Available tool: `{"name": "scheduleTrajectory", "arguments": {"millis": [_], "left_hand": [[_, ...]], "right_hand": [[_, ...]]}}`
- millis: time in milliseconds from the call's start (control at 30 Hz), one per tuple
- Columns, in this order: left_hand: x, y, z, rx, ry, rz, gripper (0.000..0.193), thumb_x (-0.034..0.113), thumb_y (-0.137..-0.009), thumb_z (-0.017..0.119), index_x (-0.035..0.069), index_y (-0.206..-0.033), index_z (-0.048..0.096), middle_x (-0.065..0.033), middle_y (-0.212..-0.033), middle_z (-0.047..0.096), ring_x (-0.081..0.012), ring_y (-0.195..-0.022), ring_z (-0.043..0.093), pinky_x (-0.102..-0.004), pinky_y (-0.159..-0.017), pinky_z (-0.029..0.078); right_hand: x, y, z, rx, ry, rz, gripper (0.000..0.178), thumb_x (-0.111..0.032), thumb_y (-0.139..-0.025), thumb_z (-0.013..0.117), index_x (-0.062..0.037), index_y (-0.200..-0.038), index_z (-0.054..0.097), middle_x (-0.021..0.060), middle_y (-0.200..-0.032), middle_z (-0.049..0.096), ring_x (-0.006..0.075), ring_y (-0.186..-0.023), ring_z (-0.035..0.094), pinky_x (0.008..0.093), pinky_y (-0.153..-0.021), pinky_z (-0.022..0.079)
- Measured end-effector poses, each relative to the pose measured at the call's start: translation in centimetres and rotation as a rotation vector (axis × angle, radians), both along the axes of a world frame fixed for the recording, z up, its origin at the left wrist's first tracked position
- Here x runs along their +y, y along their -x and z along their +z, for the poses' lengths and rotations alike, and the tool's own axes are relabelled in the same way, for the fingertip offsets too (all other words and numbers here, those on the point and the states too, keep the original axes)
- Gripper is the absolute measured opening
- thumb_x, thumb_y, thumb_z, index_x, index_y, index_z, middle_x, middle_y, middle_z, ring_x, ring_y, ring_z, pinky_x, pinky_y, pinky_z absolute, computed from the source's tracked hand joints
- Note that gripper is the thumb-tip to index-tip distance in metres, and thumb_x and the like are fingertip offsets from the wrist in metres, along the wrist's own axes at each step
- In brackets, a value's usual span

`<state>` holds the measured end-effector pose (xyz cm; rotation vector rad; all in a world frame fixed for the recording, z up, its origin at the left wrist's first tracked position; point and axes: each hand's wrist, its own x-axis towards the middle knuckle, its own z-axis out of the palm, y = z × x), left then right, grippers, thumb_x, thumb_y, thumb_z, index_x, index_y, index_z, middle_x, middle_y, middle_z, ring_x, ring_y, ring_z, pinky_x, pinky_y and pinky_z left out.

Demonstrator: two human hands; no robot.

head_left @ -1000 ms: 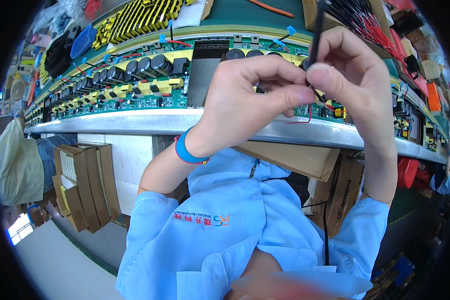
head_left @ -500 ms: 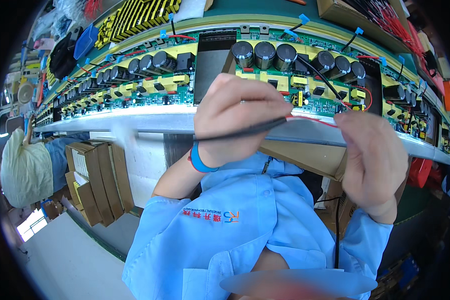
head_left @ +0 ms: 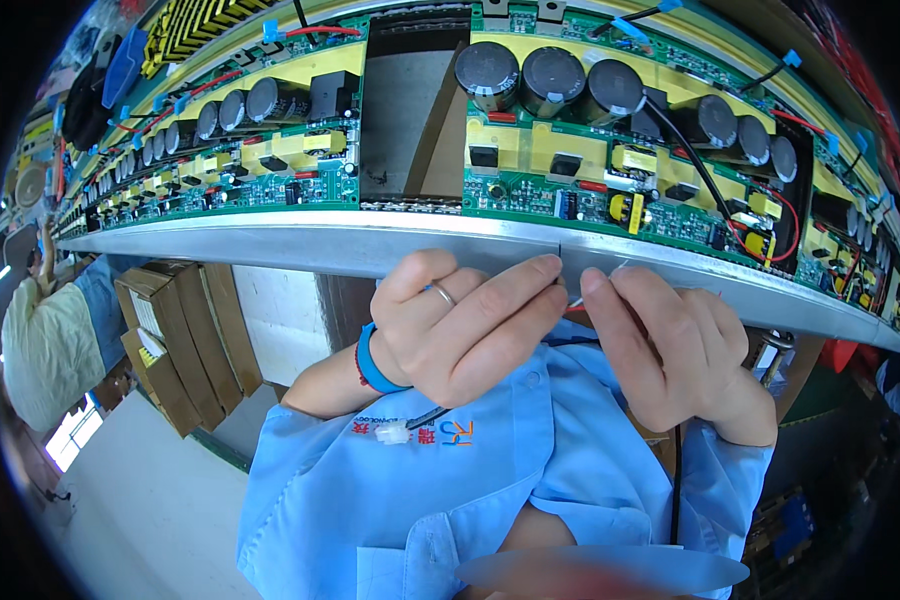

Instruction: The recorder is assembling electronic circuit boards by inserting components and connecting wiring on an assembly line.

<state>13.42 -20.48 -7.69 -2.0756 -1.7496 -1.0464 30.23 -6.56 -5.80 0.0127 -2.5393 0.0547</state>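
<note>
The left hand [head_left: 470, 335] and right hand [head_left: 670, 350] are pinching a thin black wire [head_left: 570, 297] between fingertips, keeping it tight just near the long green circuit board [head_left: 610, 190], whose grey metal shelf edge [head_left: 300, 240] is holding it up.

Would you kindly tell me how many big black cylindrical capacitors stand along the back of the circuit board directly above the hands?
5: three capacitors side by side at and, then two further right at and. More may be hidden.

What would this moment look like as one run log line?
left hand: pinching thin wire | right hand: pinching same wire | white connector: dangling at shirt | circuit boards: on shelf behind
</note>
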Motion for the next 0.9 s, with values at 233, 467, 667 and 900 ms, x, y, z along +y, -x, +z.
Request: {"name": "scheduleTrajectory", "arguments": {"millis": [233,467,667,900], "left_hand": [[0.6,0.9,-0.3,0.016,0.127,0.031,0.027,0.014,-0.068,0.068,0.003,-0.093,0.071,-0.009,-0.095,0.072,-0.0074,-0.057,0.053,-0.0239,-0.058,0.032],[0.7,0.7,0.0,-0.018,0.176,0.006,0.029,0.015,-0.067,0.071,0.002,-0.094,0.071,-0.0114,-0.094,0.073,-0.0076,-0.056,0.053,-0.0243,-0.058,0.032],[0.9,0.6,-0.1,-0.034,0.166,0.012,0.028,0.015,-0.067,0.072,0.001,-0.091,0.071,-0.0127,-0.09,0.073,-0.008,-0.054,0.053,-0.025,-0.057,0.033],[1.3,0.5,0.1,-0.048,0.178,0.011,0.026,0.015,-0.066,0.071,0.002,-0.088,0.071,-0.0125,-0.09,0.073,-0.0086,-0.055,0.055,-0.0256,-0.057,0.033]], "right_hand": [[1.0,1.2,-2.3,0.007,0.016,0.038,0.017,-0.006,-0.077,0.065,-0.0003,-0.093,0.07,0.0114,-0.089,0.067,0.0083,-0.05,0.049,0.0211,-0.042,0.029],[1.2,1.3,-2.2,-0.042,0.035,0.046,0.016,-0.007,-0.077,0.064,-0.0025,-0.092,0.068,0.0108,-0.089,0.068,0.0079,-0.049,0.049,0.0214,-0.042,0.03],[1.3,1.0,-1.2,-0.155,0.096,0.079,0.022,-0.002,-0.078,0.07,0.0027,-0.099,0.068,0.0154,-0.097,0.068,0.0136,-0.06,0.059,0.0223,-0.048,0.041],[1.3,1.4,-2.3,-0.029,0.057,0.024,0.013,-0.007,-0.078,0.066,-0.0033,-0.09,0.067,0.0111,-0.09,0.068,0.0084,-0.049,0.049,0.0216,-0.041,0.03]]}}
